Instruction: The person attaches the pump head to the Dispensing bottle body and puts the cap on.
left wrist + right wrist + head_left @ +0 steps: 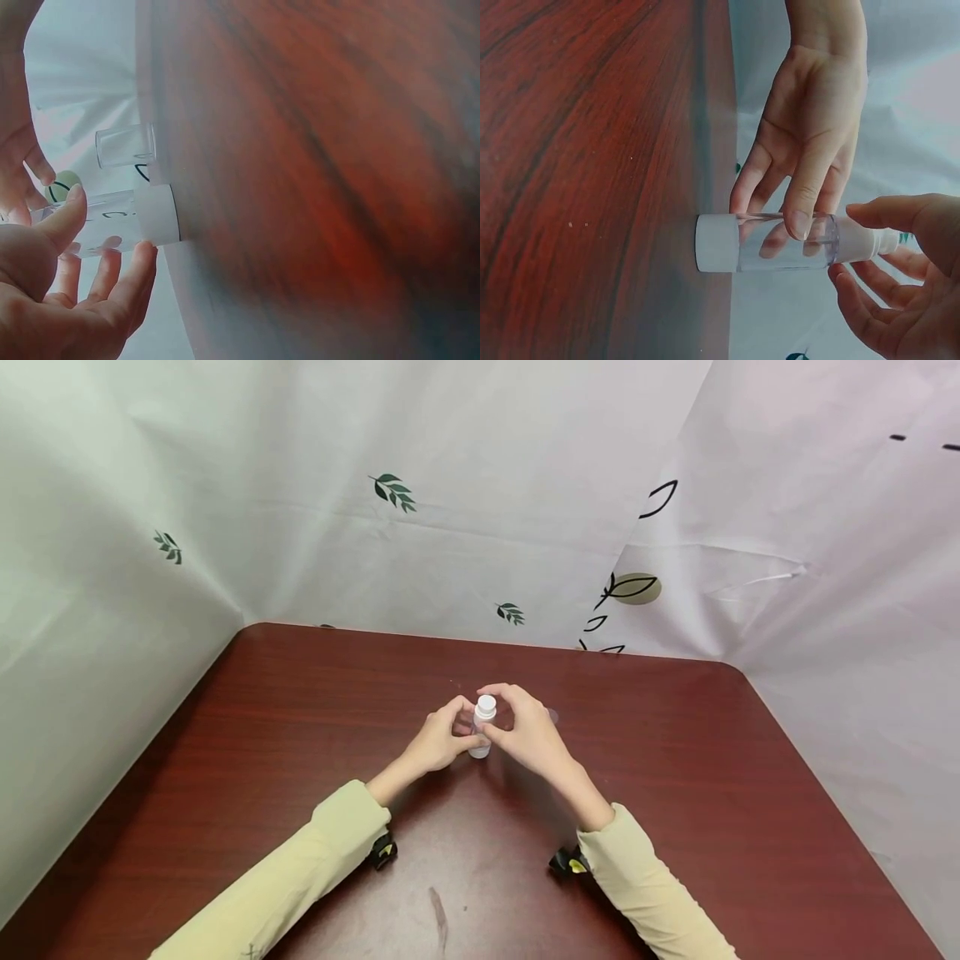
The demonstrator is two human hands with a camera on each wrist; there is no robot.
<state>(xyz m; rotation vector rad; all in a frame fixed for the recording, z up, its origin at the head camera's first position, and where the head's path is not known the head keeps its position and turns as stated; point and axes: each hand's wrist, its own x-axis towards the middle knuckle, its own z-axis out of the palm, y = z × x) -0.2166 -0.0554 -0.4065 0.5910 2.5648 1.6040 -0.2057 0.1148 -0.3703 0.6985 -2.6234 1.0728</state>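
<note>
A clear pump bottle with a white base and white pump top stands upright on the table. My left hand holds its see-through body, the thumb on one side and the fingers round the other. Higher up, my right hand has thumb and fingers on either side of the white collar. In the left wrist view the bottle's white base sits on the tabletop, just past the left fingertips.
A small clear cap stands on the table beyond the bottle, faint to the right of my right hand in the head view. The dark red wooden table meets white leaf-printed sheeting at the back and sides.
</note>
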